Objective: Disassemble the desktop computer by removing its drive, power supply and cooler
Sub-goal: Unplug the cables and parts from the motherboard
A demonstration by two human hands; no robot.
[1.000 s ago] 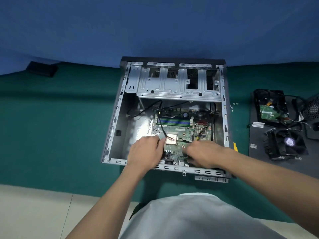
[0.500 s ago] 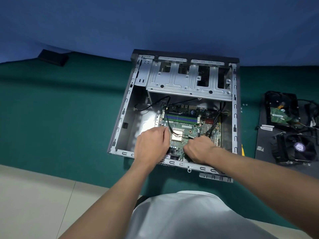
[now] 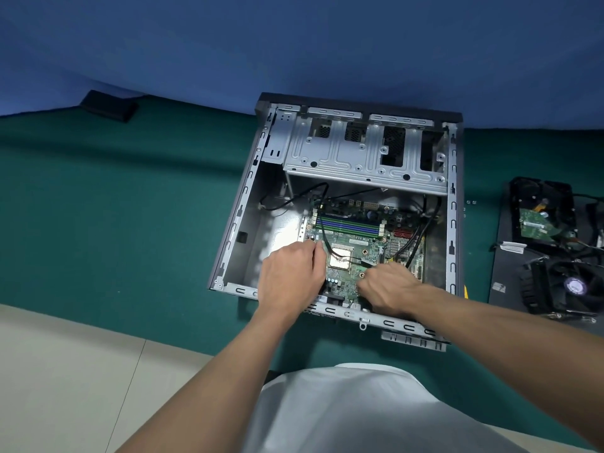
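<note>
Head view: at centre frame, left hand [image 3: 291, 276] & right hand [image 3: 389, 286] are held w/ fingers [image 3: 310, 253] curled onto mobo [image 3: 353, 230] in case [image 3: 366, 158], grip indiscernible; drive [image 3: 539, 217] & cooler [image 3: 562, 286] are parked right, prob. for clearance.

Hidden fingertips
The left hand [image 3: 291, 276] and right hand [image 3: 389, 289] hide their own fingertips and the near edge of the motherboard [image 3: 356, 237]; the cooler [image 3: 568, 286] is cut off at right.
</note>
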